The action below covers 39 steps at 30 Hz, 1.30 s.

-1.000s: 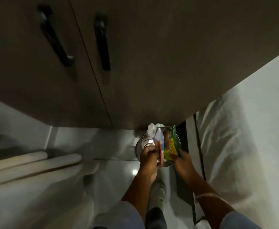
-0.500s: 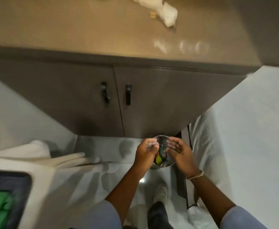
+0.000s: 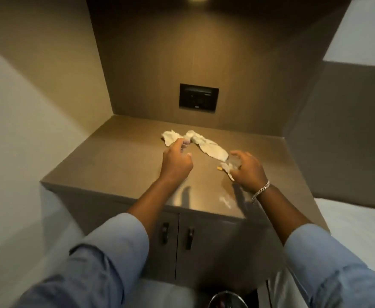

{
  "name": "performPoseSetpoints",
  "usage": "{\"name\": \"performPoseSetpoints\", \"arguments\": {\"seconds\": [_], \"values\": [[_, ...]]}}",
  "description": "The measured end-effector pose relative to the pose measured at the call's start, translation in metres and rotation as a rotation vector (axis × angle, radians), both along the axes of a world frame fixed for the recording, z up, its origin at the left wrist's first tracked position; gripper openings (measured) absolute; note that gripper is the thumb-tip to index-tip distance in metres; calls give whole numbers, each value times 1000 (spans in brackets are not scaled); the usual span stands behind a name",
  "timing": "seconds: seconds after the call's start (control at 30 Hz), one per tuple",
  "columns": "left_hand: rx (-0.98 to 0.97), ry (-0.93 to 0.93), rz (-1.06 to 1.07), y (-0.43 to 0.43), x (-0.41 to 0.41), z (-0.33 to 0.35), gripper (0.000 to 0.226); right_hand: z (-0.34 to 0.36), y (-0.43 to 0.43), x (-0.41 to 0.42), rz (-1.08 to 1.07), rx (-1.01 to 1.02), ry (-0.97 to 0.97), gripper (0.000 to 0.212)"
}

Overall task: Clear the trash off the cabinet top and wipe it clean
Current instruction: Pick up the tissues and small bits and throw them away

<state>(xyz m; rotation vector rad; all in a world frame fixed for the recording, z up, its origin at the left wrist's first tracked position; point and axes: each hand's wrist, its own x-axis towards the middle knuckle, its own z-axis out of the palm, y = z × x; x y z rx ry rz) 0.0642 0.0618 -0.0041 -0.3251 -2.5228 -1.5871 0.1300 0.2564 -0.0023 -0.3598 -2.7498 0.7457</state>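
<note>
The brown cabinet top (image 3: 120, 165) carries a long crumpled white cloth (image 3: 206, 147) near its middle. My left hand (image 3: 176, 162) reaches to the cloth's left part, thumb and forefinger pinched on it. My right hand (image 3: 247, 170) curls over a small crumpled white scrap (image 3: 226, 168) at the cloth's right end, and the scrap sits between thumb and fingers. A tiny yellow-orange bit (image 3: 219, 168) lies just left of that scrap. White crumbs or a smear (image 3: 225, 200) mark the top near its front edge.
A metal bin (image 3: 227, 300) stands on the floor below the cabinet's right door. Two dark door handles (image 3: 177, 234) face me. A black socket panel (image 3: 198, 97) is set in the back wall. Brown side walls enclose the top; a white bed lies at the right.
Both hands left the bin, where coloured wrappers went in, and rose to the cabinet top. My view swung up from the floor to the top and back wall.
</note>
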Motion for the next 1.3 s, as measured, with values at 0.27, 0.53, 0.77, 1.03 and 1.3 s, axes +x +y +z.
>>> {"name": "performPoseSetpoints", "arguments": {"seconds": [0.27,0.53,0.77,1.03,1.3], "values": [[-667,33,37,8,-155,-38,50,-4,47,-125,52,97,-200,13],[-415,-36,90,9,-162,-38,12,-26,7,-204,183,95,-235,10],[96,118,-25,2,-110,43,5,55,-25,-160,193,-337,358,7],[347,53,-318,-11,49,67,28,75,-52,29,211,-643,363,22],[350,-551,-413,27,196,-132,36,-107,-18,200,-118,-673,-28,27]]}}
